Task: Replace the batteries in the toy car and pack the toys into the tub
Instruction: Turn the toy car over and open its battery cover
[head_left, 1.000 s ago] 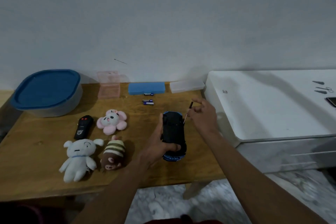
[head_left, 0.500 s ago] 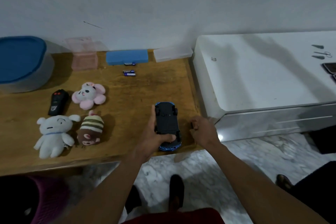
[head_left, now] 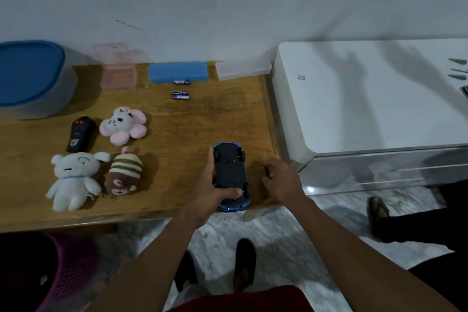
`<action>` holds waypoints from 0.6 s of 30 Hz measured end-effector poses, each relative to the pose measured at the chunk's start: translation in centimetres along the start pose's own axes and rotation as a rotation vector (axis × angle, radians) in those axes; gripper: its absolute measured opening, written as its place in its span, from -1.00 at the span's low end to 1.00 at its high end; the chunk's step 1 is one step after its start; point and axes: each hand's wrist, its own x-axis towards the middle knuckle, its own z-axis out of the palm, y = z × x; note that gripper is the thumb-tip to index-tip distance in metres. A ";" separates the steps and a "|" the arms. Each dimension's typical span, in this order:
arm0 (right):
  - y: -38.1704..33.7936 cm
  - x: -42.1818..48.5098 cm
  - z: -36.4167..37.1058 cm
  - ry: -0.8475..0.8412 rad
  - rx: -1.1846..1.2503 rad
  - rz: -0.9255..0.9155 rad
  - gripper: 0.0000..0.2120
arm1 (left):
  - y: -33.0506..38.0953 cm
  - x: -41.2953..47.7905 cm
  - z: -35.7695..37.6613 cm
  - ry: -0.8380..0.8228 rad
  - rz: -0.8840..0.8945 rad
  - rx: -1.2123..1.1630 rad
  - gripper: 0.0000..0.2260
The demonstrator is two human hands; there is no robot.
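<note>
Blue car [head_left: 230, 172] gripped upturned by your left hand [head_left: 209, 186] | right hand [head_left: 282, 181] curled, contents unclear | risk: car at table [head_left: 177, 139] edge, slack grip drops it

Left hand [head_left: 215, 185]: palm turned to the right, wrapped round the left flank of the toy car [head_left: 229, 170]. Thumb lies across the car's near end. Index finger runs straight along its side, pointing away from the wrist. Left forearm is bare and comes in from lower left, wrist roughly straight.

Right hand [head_left: 281, 180]: just right of the left hand, not touching it. Back of the hand is up, knuckles bent, fingers curled toward the left hand. Small dark object [head_left: 267, 172] at its fingertips; pinched or only touched, not resolvable. Right forearm is bare and enters from lower right, wrist in line with it.
</note>
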 end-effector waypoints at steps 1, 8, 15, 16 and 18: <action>0.0 0.0 0.1 -0.001 0.006 0.013 -0.67 | 0.1 0.0 -0.2 -0.002 0.002 0.000 0.10; -0.4 -0.2 0.2 -0.002 0.039 0.076 -0.67 | 1.4 0.1 -1.1 -0.019 0.033 0.028 0.11; -1.2 0.3 -0.8 -0.009 0.018 0.147 -0.66 | 2.6 0.3 -2.0 -0.053 0.068 0.038 0.16; -1.6 0.5 -1.2 -0.012 0.038 0.156 -0.61 | 2.8 0.3 -2.2 -0.059 0.069 0.035 0.17; -3.0 1.4 -2.3 -0.039 0.079 0.143 -0.57 | 3.5 0.4 -2.6 -0.062 0.077 0.048 0.17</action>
